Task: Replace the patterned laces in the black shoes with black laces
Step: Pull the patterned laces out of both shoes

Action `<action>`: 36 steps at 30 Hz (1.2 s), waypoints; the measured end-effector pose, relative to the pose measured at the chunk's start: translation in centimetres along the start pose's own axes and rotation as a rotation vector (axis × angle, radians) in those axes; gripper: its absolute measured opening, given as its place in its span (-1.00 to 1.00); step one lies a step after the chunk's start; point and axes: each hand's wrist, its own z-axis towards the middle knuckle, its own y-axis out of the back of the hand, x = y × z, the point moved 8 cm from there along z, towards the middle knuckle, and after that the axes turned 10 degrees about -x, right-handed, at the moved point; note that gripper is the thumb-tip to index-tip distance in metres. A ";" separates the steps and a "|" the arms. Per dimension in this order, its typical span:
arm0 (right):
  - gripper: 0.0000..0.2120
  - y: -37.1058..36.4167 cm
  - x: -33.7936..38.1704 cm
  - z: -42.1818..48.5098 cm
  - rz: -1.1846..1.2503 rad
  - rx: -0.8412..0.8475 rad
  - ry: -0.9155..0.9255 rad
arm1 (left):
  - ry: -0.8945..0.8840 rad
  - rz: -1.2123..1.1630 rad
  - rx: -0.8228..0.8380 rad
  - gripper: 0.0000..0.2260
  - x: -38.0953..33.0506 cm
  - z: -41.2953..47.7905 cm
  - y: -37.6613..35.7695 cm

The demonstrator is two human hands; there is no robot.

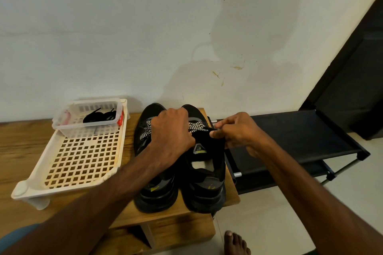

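Note:
Two black shoes stand side by side on a wooden bench [24,145], toes toward the wall. The left shoe [153,190] and the right shoe [205,184] both carry black-and-white patterned laces [196,126]. My left hand [172,136] lies over the lacing between the shoes, fingers curled down on the right shoe's laces; what it holds is hidden. My right hand [234,130] pinches the patterned lace at the right shoe's upper eyelets. Black laces [99,117] lie in a small clear basket [62,124] at the left.
The clear basket sits on the far end of a cream perforated tray [80,163] on the bench. A black fabric shoe rack [300,141] stands to the right, lower than the bench. My bare foot [236,243] rests on the pale floor. The wall is close behind.

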 end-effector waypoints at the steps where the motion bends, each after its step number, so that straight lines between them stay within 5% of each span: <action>1: -0.77 0.0 0.1 0.0 -0.016 -0.015 0.023 | -0.007 0.010 -0.008 -0.72 0.0 0.0 0.1; 9: -0.71 -0.9 0.6 1.5 -0.255 -0.095 0.158 | -0.285 0.003 -0.139 -0.67 -3.5 -0.5 0.4; 20: -0.73 -0.7 0.3 1.8 -0.271 -0.103 0.141 | -0.374 -0.046 -0.089 -0.78 -4.4 -0.3 -0.5; 24: -0.81 -0.6 0.3 1.9 -0.273 -0.122 0.120 | -0.307 -0.092 -0.101 -0.85 -3.6 0.3 0.2; 32: -0.79 -0.3 0.3 1.5 -0.244 -0.117 0.103 | 0.131 -0.314 -0.176 -0.92 4.6 2.4 2.2; 36: -0.77 -0.6 0.8 1.3 -0.281 -0.131 0.135 | -0.027 -0.268 -0.202 -0.82 3.1 2.2 2.1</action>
